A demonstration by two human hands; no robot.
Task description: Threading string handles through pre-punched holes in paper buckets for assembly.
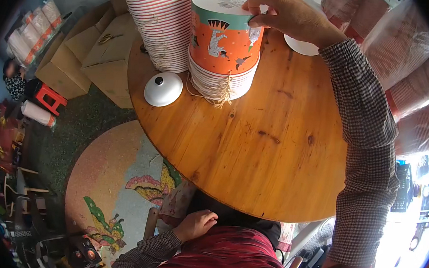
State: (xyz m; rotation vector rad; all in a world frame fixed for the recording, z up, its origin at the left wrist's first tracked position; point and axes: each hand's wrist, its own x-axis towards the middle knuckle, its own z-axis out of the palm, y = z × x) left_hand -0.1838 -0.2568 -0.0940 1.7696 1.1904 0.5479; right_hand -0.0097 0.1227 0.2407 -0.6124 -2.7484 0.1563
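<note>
"Where was the orange tub [226,41]?"

"On a white stack [220,83] on the table [252,162]. It looked light, stiff and smooth, best held by its edge."

"And the hands?"

"The right hand [284,16] reached far out, fingers bent, pinching that edge. The left hand [195,225] lay low, half curled; nobody could tell if it held anything."

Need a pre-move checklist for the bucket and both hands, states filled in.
1. Right hand on orange-and-teal bucket: ok, pinching its upper edge.
2. Left hand free: ok, on lap, no object visible in it.
3. Bucket atop shorter white stack: ok, roughly in line.
4. Straw-coloured strands clear of that stack: not ok, hanging down its front.
5. White lid off the bucket: ok, on wooden table.
6. Bucket interior: cannot tell, hidden.
</note>
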